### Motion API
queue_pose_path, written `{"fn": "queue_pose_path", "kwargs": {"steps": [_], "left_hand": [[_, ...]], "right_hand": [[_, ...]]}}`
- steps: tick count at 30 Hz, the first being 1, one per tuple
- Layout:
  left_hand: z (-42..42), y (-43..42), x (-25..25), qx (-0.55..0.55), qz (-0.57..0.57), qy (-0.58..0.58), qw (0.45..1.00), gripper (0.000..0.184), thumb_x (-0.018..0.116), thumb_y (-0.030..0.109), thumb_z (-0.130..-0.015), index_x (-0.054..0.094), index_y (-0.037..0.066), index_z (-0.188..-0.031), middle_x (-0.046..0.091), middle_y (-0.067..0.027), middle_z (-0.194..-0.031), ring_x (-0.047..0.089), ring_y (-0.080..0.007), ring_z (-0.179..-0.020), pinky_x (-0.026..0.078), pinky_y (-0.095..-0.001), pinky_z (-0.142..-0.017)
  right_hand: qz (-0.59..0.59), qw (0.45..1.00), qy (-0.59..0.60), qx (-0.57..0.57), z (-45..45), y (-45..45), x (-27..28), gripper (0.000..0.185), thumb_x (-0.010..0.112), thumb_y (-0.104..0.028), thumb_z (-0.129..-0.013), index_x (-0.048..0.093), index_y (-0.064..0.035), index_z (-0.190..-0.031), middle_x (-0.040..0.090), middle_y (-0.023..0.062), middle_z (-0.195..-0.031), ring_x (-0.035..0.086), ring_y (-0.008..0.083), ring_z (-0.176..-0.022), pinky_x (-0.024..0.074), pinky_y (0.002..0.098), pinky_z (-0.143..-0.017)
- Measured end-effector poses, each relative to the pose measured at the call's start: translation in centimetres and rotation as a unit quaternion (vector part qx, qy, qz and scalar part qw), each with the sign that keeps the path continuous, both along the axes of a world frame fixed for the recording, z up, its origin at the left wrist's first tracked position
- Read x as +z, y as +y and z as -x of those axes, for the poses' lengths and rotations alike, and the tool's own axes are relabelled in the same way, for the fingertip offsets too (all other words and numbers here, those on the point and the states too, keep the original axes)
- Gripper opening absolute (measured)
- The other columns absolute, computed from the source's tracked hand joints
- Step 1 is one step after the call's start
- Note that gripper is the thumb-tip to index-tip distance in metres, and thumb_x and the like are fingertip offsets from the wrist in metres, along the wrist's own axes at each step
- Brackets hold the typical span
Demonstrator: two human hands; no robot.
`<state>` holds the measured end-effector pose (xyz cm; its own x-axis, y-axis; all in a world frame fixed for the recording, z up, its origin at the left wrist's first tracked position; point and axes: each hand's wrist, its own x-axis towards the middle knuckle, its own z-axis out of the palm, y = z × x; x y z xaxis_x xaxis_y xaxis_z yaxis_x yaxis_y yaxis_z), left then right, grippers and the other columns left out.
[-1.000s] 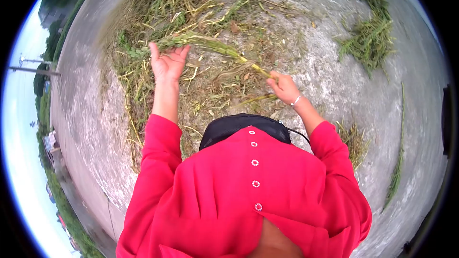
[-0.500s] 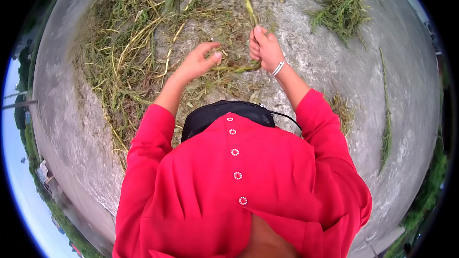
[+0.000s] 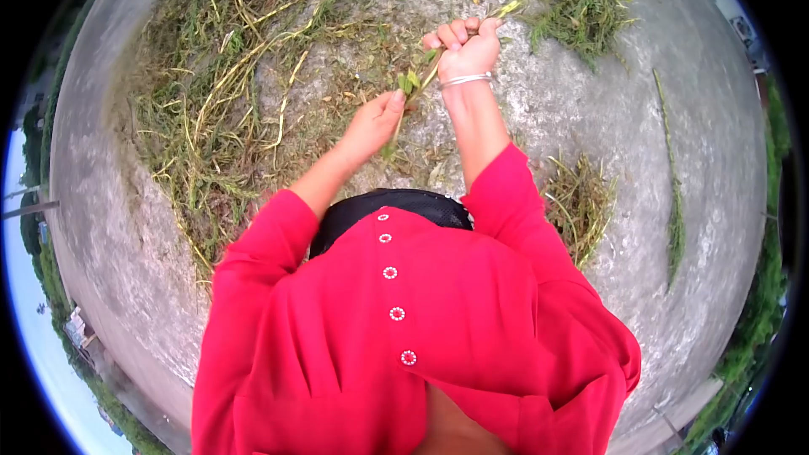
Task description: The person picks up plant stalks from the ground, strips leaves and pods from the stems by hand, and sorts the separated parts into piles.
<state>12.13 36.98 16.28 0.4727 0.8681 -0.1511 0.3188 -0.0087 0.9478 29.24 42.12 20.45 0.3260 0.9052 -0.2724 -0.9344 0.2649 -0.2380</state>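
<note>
A long yellow-green plant stalk (image 3: 428, 78) runs slantwise between my two hands. My right hand (image 3: 472, 49) is closed around its upper part, palm turned up, with a white bracelet (image 3: 466, 79) at the wrist. Beyond the fist the stalk goes on to the upper right, where its end blurs. My left hand (image 3: 373, 125) is closed on the lower part, thumb along the stalk, beside a few green leaves (image 3: 409, 82). The stalk's thin tail hangs below the left thumb. The left fingers are partly hidden behind the hand.
A wide heap of cut plants (image 3: 211, 101) covers the concrete ground (image 3: 708, 168) on the left. A green pile (image 3: 586, 8) lies at the upper right, a smaller clump (image 3: 580, 206) by my right sleeve. One long sprig (image 3: 672, 177) lies farther right. A black bag (image 3: 388, 204) is at my waist.
My right hand has turned over and swung the stalk's far end from the top middle to the upper right. My left hand, open before, has closed on the stalk's lower part.
</note>
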Motion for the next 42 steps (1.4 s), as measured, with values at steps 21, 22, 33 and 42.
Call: {"fn": "queue_pose_path", "kwargs": {"steps": [21,22,33,42], "left_hand": [[4.1,3.6,7.4,0.087,0.013,-0.151,0.985,0.033,0.059,0.022,-0.085,0.050,0.007,-0.113,0.046,0.0059,-0.064,0.037,-0.0021,-0.050,0.027,-0.0173,-0.042],[4.4,4.0,7.5,0.087,0.011,-0.143,0.986,0.031,0.059,0.022,-0.085,0.051,0.007,-0.111,0.046,0.0065,-0.063,0.037,-0.0020,-0.050,0.027,-0.0174,-0.042],[7.7,3.4,4.4,0.118,-0.044,-0.011,0.992,0.027,0.047,0.030,-0.092,0.055,0.006,-0.102,0.037,0.0068,-0.058,0.026,0.0004,-0.044,0.017,-0.0173,-0.037],[6.2,5.0,4.7,0.094,-0.095,0.114,0.984,0.022,0.049,0.025,-0.091,0.057,0.007,-0.101,0.038,0.0078,-0.058,0.032,-0.0015,-0.048,0.022,-0.0173,-0.043]], "right_hand": [[-0.013,0.818,-0.538,0.202,0.6,-2.2,-4.8,0.025,0.036,-0.026,-0.095,0.051,-0.0058,-0.092,0.045,-0.0007,-0.058,0.043,0.0078,-0.047,0.0409,0.0230,-0.042],[-0.001,0.798,-0.551,0.246,0.4,-2.7,-5.7,0.026,0.037,-0.027,-0.095,0.051,-0.0065,-0.092,0.045,-0.0010,-0.058,0.042,0.0080,-0.046,0.0408,0.0237,-0.041],[0.347,0.779,-0.512,0.102,-14.5,-22.3,-14.6,0.019,0.045,-0.024,-0.089,0.059,-0.0114,-0.089,0.049,0.0008,-0.061,0.047,0.0093,-0.048,0.0424,0.0256,-0.037],[0.665,0.476,-0.550,-0.169,-30.1,-42.5,-21.2,0.041,0.059,-0.035,-0.078,0.056,-0.0018,-0.102,0.058,0.0129,-0.088,0.055,0.0219,-0.080,0.0463,0.0323,-0.073]]}}
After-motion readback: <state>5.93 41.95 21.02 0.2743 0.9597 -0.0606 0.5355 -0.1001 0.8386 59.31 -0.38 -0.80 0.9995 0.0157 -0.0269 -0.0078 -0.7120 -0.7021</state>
